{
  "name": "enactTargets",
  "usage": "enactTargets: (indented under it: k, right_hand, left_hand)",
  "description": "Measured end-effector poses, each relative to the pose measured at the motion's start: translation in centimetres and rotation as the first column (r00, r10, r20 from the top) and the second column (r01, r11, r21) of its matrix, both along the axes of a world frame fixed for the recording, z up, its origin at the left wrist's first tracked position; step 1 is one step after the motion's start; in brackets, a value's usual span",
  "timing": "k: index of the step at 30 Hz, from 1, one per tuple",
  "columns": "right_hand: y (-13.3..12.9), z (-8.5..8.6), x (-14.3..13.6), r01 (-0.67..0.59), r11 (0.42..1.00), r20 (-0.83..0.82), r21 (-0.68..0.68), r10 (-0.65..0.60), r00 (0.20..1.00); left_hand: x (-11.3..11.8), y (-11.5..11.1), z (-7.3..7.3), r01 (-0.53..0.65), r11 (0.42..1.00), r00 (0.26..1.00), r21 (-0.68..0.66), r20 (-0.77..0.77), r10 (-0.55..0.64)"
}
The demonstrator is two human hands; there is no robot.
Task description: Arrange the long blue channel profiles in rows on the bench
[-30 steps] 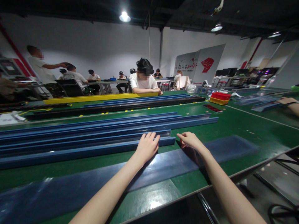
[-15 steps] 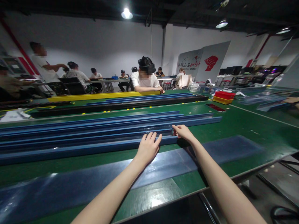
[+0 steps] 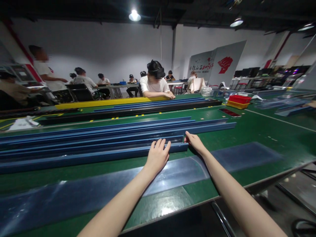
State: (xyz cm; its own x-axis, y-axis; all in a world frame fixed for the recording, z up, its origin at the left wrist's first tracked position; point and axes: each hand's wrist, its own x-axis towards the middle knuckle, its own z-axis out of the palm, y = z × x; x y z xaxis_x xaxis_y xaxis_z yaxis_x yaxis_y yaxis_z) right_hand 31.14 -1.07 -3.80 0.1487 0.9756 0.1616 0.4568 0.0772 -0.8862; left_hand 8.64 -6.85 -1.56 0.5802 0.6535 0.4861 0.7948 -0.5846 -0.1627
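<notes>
My left hand (image 3: 158, 154) lies on the nearest blue channel strip (image 3: 98, 158), its fingers stretched out and a little apart over the long edge. At that strip's right end is my right hand (image 3: 195, 143), its fingers curled in against the end of the channel. Whatever the right fingertips hold there is too small and partly hidden to make out. A wide, clear bluish plastic sheet (image 3: 172, 172) lies flat beneath both forearms along the table's near side.
More blue channel strips (image 3: 209, 126) lie parallel just beyond. Farther back are black strips (image 3: 148, 111), a yellow strip (image 3: 111, 102) and a person (image 3: 154, 86) leaning on the table. A phone (image 3: 230, 113) and red and yellow trays (image 3: 238, 101) stand right on the green table (image 3: 266, 131).
My right hand has shifted slightly at the channel's end, its fingertips moving a little to the right. My left hand has stayed in place. The view has turned slightly left.
</notes>
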Motion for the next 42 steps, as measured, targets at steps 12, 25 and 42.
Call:
enactTargets:
  k: [12,25,42]
  right_hand:
    - [-0.14,0.65,-0.05,-0.094,0.995,-0.067,-0.018,0.093,0.993]
    - [-0.51,0.85,0.11,-0.164,0.986,0.031,-0.012,0.165,0.986]
    - [-0.48,0.65,0.59,-0.192,0.981,-0.020,-0.040,0.192,0.981]
  left_hand:
    - [0.14,-0.07,-0.05,-0.065,0.998,0.997,-0.005,0.031,0.066]
    - [0.11,-0.13,0.43,-0.052,0.998,0.998,-0.026,0.023,0.053]
    - [0.08,-0.14,0.47,-0.062,0.998,0.998,-0.010,-0.010,0.061]
